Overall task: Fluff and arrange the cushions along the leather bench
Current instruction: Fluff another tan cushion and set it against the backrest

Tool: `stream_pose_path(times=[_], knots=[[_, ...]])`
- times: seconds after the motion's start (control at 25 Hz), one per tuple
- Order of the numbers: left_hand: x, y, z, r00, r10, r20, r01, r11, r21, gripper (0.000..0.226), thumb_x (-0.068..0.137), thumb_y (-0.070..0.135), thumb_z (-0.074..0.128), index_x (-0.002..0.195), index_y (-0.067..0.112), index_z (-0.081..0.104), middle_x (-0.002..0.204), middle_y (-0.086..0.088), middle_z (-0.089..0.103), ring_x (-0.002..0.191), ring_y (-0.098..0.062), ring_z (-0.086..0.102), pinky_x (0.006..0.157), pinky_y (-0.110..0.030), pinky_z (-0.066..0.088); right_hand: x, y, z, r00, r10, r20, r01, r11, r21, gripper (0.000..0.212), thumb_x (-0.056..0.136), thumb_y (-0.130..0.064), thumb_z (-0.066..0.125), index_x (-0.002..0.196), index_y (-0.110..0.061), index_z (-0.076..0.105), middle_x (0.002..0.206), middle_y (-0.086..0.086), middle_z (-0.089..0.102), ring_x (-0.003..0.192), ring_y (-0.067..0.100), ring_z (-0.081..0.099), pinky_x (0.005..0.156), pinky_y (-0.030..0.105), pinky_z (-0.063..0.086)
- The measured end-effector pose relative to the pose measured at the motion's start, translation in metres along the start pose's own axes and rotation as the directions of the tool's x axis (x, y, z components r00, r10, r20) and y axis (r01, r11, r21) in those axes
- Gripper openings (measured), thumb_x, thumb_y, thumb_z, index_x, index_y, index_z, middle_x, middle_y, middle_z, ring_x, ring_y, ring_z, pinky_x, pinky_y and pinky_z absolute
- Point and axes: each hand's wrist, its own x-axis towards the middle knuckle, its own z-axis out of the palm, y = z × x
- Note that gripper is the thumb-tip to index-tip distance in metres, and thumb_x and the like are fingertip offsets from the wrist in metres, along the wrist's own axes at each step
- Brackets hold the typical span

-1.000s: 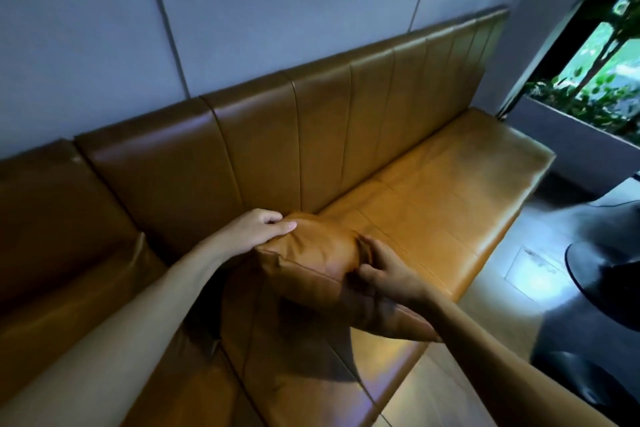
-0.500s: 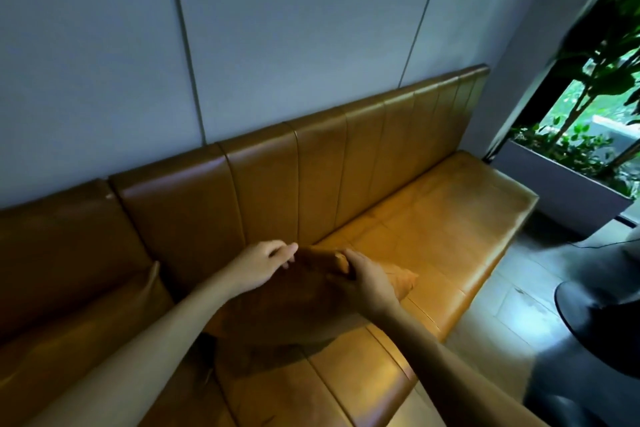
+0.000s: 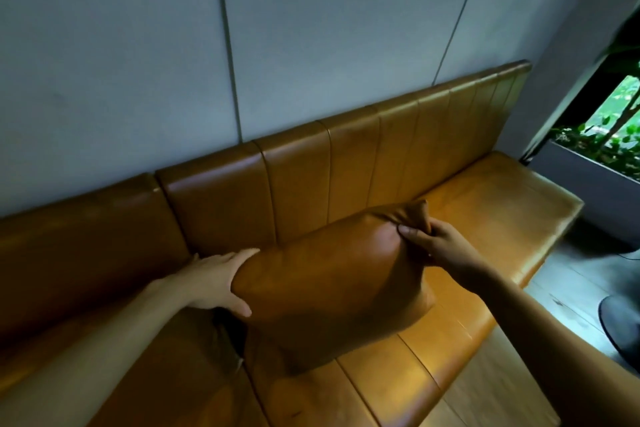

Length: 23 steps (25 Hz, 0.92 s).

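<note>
A tan leather cushion (image 3: 329,284) stands tilted on the seat of the long leather bench (image 3: 502,218), leaning toward the ribbed backrest. My right hand (image 3: 440,246) pinches the cushion's upper right corner, which is bunched up in the fingers. Against the cushion's left edge my left hand (image 3: 218,277) lies flat with fingers spread, thumb in front and fingers behind. The cushion's lower edge rests on the seat in shadow. Part of a second leather cushion (image 3: 69,333) shows at the far left under my left forearm.
A grey panelled wall (image 3: 311,28) runs behind the bench. At the right end is a grey planter (image 3: 588,180) with green plants by a window. A dark round table base (image 3: 620,319) stands on the pale floor to the right.
The cushion has been raised from lying squashed low on the seat to standing tilted. My right hand moved from its front to its upper right corner; my left hand shifted to its left edge.
</note>
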Motion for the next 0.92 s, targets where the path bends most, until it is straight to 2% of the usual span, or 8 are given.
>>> stream_pose_path(times=[0.12, 0.24, 0.4, 0.48, 0.64, 0.8, 0.92], knots=[[0.005, -0.009, 0.02, 0.992, 0.001, -0.13, -0.006, 0.999, -0.037, 0.095, 0.073, 0.073, 0.06, 0.148, 0.046, 0.01, 0.156, 0.01, 0.034, 0.145, -0.024, 0.029, 0.118, -0.062, -0.006, 0.03, 0.028, 0.028, 0.994, 0.014, -0.111, -0.008, 0.998, 0.055, 0.013, 0.093, -0.026, 0.063, 0.106, -0.021, 0.065, 0.102, 0.007, 0.069, 0.091, 0.022, 0.065, 0.079, 0.036, 0.054], [0.013, -0.018, 0.029, 0.977, -0.032, -0.211, 0.012, 0.996, -0.092, 0.081, 0.081, 0.068, 0.056, 0.148, 0.044, 0.017, 0.156, 0.01, 0.032, 0.146, -0.021, 0.028, 0.12, -0.056, -0.008, 0.072, 0.059, 0.059, 0.969, 0.064, -0.24, -0.027, 0.988, 0.154, 0.031, 0.096, -0.025, 0.059, 0.125, -0.015, 0.06, 0.11, 0.006, 0.068, 0.099, 0.02, 0.064, 0.084, 0.034, 0.053], [0.029, -0.037, 0.038, 0.971, -0.058, -0.234, 0.047, 0.997, -0.053, 0.075, 0.085, 0.066, 0.052, 0.148, 0.04, 0.021, 0.156, 0.008, 0.033, 0.145, -0.02, 0.029, 0.121, -0.049, -0.002, 0.117, 0.099, 0.094, 0.947, 0.196, -0.256, -0.131, 0.96, 0.249, 0.036, 0.099, -0.024, 0.052, 0.132, -0.011, 0.056, 0.122, 0.01, 0.065, 0.112, 0.024, 0.061, 0.097, 0.039, 0.051], [0.037, -0.041, 0.042, 0.964, -0.09, -0.25, 0.085, 0.996, -0.029, 0.074, 0.084, 0.067, 0.05, 0.147, 0.041, 0.022, 0.154, 0.007, 0.035, 0.142, -0.022, 0.033, 0.12, -0.049, 0.002, 0.131, 0.105, 0.105, 0.941, 0.19, -0.279, -0.129, 0.966, 0.223, 0.035, 0.1, -0.025, 0.05, 0.132, -0.012, 0.056, 0.123, 0.01, 0.064, 0.113, 0.024, 0.059, 0.099, 0.038, 0.049], [0.061, -0.031, 0.034, 0.963, -0.147, -0.225, 0.154, 0.988, 0.012, 0.075, 0.083, 0.072, 0.048, 0.147, 0.045, 0.018, 0.155, 0.006, 0.033, 0.138, -0.035, 0.037, 0.116, -0.057, 0.013, 0.17, 0.109, 0.103, 0.9, 0.178, -0.398, -0.124, 0.98, 0.156, 0.039, 0.099, -0.027, 0.05, 0.135, -0.012, 0.054, 0.126, 0.01, 0.063, 0.118, 0.026, 0.058, 0.104, 0.042, 0.047], [0.082, -0.008, 0.025, 0.958, -0.115, -0.262, 0.125, 0.992, 0.023, 0.077, 0.083, 0.07, 0.05, 0.148, 0.041, 0.02, 0.153, 0.002, 0.037, 0.133, -0.04, 0.041, 0.108, -0.053, 0.033, 0.198, 0.105, 0.086, 0.868, 0.17, -0.467, -0.104, 0.981, 0.163, 0.041, 0.099, -0.027, 0.05, 0.138, -0.013, 0.049, 0.131, 0.011, 0.06, 0.12, 0.027, 0.057, 0.106, 0.042, 0.045], [0.103, -0.005, 0.027, 0.962, -0.128, -0.241, 0.138, 0.99, 0.025, 0.082, 0.082, 0.07, 0.052, 0.15, 0.037, 0.019, 0.153, -0.003, 0.036, 0.132, -0.04, 0.042, 0.104, -0.05, 0.036, 0.213, 0.111, 0.089, 0.913, 0.179, -0.368, -0.144, 0.982, 0.121, 0.059, 0.095, -0.027, 0.058, 0.146, -0.012, 0.034, 0.14, 0.013, 0.051, 0.127, 0.03, 0.051, 0.107, 0.042, 0.043]])
